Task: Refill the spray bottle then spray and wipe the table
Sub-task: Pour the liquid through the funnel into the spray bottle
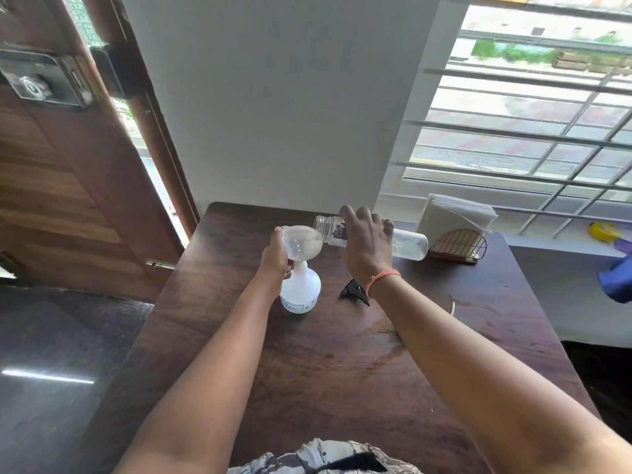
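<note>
Right hand grips water bottle tipped near-flat, mouth at funnel; left hand holds the funnel rim, seated in spray bottle standing on bench. Refill step in hand, seemingly almost drained. Next: lift funnel, refit black sprayer head lying beside. Napkins wait behind.

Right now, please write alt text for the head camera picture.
The right hand tips a clear water bottle into a funnel that the left hand steadies on a white spray bottle, standing on a dark wooden table. Its black spray head lies nearby.
</note>
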`<state>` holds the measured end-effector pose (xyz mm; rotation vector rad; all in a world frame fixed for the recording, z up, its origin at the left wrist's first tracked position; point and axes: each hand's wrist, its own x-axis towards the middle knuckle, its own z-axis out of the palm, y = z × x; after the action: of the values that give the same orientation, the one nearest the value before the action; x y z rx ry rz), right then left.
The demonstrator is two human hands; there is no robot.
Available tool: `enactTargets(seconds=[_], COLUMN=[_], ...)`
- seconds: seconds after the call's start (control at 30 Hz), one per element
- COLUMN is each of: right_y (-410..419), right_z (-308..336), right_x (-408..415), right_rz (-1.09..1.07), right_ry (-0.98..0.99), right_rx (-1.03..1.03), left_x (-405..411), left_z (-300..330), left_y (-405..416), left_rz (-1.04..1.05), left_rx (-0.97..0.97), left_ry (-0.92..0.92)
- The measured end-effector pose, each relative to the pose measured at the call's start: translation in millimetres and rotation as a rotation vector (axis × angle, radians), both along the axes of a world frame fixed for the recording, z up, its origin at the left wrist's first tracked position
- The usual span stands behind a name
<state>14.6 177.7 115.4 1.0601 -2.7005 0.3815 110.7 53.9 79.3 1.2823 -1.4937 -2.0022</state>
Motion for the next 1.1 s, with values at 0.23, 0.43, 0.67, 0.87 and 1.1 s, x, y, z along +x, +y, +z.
enactTargets(seconds=[0.23, 0.43, 0.67, 0.87, 1.1], right_y=[0.0, -0.5, 2.9, 1.6, 7.1], right_z=[2.0, 3.6, 7.3, 5.7, 9.9], right_x=[1.2, -0.7, 1.1, 0.7, -1.4], right_rz=[0.008, 0.002, 0.019, 0.015, 0.015], right_ry=[-0.006, -0.007, -0.007, 0.02, 0.029], right_rx=[-0.016, -0.002, 0.0, 0.017, 0.037], left_x=[-2.4, -3.4, -2.0, -2.2, -0.8], left_z=[5.4, 1.9, 4.5, 0.7, -9.9], left_y=[-1.4, -4.0, -2.3, 0.1, 12.8], left_rz=[-0.025, -0.034, -0.035, -0.052, 0.053], left_rx=[0.002, 0.008, 0.003, -0.022, -0.021], left_ry=[-0.013, -0.01, -0.012, -0.032, 0.044])
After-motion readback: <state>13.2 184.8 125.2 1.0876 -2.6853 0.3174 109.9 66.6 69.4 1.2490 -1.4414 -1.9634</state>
